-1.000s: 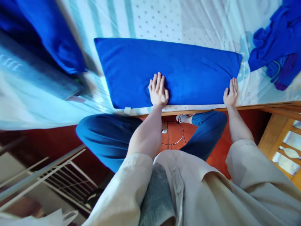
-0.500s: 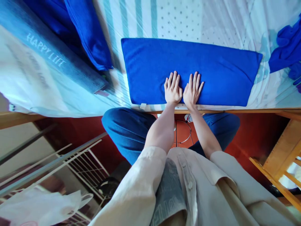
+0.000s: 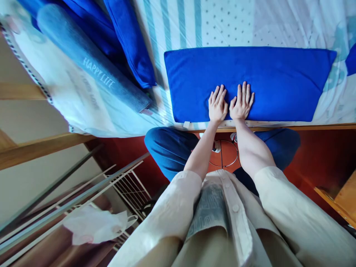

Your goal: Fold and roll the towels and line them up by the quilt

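Observation:
A blue towel [image 3: 283,81] is spread in a long flat panel along the front edge of the bed, with a small white tag [image 3: 186,124] at its lower left. My left hand [image 3: 218,105] lies palm down on the towel near its front edge, fingers stretched out. Beside it, a small gap away, my right hand [image 3: 241,102] rests flat on the same towel with its fingers spread. Neither hand grips anything. Faint creases show at the towel's left and right ends.
Left of the towel lie a rolled blue-grey cloth [image 3: 97,70] lettered "HAPPY LIFE" and bunched blue fabric [image 3: 130,40]. More blue cloth [image 3: 351,61] sits at the far right. Below left stands a metal rack [image 3: 130,189] with a white plastic bag [image 3: 94,224].
The view has shifted, so the bed and towel appear farther right. Both hands remain flat on the towel, and its right-side creases look smoother.

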Action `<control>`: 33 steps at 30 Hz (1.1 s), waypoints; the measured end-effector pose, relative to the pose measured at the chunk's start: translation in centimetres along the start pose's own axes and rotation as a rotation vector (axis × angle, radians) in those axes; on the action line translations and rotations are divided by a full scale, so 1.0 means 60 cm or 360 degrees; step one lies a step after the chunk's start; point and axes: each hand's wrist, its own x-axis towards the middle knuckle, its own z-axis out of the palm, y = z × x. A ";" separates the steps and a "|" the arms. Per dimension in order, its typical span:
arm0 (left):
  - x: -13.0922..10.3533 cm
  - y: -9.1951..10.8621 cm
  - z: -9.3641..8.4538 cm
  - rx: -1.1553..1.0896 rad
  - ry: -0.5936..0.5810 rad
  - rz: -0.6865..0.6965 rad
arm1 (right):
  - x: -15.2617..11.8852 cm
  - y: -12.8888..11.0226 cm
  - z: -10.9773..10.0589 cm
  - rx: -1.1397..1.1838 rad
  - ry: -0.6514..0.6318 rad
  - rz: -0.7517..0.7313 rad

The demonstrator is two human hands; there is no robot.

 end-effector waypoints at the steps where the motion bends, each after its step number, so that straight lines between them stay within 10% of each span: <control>1: -0.003 -0.013 -0.011 -0.0002 -0.0025 0.0050 | 0.000 -0.001 -0.004 -0.0004 -0.0018 0.0007; 9: -0.035 -0.106 -0.198 0.0235 0.0086 -0.0237 | 0.002 -0.009 -0.030 0.0071 -0.0067 0.0036; 14: -0.028 -0.102 -0.252 0.0407 0.0111 -0.0423 | 0.003 -0.008 -0.026 0.0105 -0.0068 0.0034; 19: -0.036 -0.056 -0.212 0.0487 -0.0003 -0.0334 | 0.002 -0.010 -0.026 0.0143 -0.0083 0.0045; 28: 0.039 0.057 -0.006 0.0324 -0.0310 0.0070 | 0.006 0.001 -0.001 0.0256 -0.0075 0.0116; 33: 0.103 0.018 -0.046 0.0316 -0.0220 -0.0059 | 0.003 -0.004 -0.015 0.0219 -0.0048 0.0073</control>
